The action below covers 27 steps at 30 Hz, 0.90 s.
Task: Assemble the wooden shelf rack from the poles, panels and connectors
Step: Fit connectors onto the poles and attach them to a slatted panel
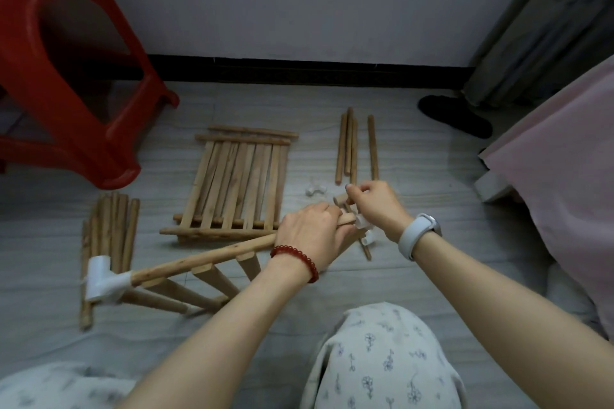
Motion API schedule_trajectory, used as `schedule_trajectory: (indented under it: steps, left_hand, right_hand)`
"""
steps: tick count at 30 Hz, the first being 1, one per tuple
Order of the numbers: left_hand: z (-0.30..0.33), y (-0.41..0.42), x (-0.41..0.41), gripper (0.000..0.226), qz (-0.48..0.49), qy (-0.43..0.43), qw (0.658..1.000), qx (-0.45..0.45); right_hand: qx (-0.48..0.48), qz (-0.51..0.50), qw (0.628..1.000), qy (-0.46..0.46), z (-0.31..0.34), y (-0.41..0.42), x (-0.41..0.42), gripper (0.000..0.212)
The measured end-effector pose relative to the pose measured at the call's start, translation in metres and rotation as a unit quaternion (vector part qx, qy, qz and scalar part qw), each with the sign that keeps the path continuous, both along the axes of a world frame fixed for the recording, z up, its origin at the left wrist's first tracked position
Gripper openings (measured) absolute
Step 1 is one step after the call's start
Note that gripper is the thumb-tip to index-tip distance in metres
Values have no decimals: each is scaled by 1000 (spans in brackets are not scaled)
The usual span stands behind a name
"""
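The slatted panel (pixel 186 272) being worked on is tilted up off the floor (pixel 415 276) in the head view, nearer the person than the flat panel (pixel 239 186) that lies untouched on the floor. Its top rail carries a white connector (pixel 101 279) at the left end. At the right end the left hand (pixel 310 231) is wrapped around the rail, and the right hand (pixel 375 206) pinches a short pole (pixel 341 199) just above a second white connector (pixel 362 222). Two loose pole bundles flank the flat panel, one to its left (pixel 109 242) and one to its right (pixel 352 146). The wood looks light and stiff, with thin slats likely to crack under twisting, so grip the round rail near the joint. The plastic sockets probably fit tightly and need a straight push.
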State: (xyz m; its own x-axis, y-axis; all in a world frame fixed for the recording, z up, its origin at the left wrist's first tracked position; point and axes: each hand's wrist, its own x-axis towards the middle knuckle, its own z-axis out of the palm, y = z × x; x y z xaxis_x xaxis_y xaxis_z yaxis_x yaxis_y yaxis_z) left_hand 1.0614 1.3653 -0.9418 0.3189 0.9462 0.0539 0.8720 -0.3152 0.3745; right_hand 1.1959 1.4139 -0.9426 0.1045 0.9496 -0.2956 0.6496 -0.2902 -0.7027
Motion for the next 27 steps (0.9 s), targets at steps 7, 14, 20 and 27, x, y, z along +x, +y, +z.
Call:
schedule_trajectory:
  steps: [7, 14, 20, 27]
  left_hand:
    - [-5, 7, 0, 30, 27, -15, 999, -16]
    - [-1, 17, 0, 35, 25, -30, 994, -101]
    - [-1, 15, 0, 54, 52, -8, 997, -64]
    - [10, 7, 16, 44, 78, 46, 991, -97]
  right_hand:
    - [61, -33, 994, -82, -5, 4, -12, 41]
    - [55, -47, 997, -3, -7, 4, -8, 43]
    - [-39, -143, 965, 216, -8, -1, -8, 38]
    - [-75, -205, 887, 407, -9, -4, -3, 40]
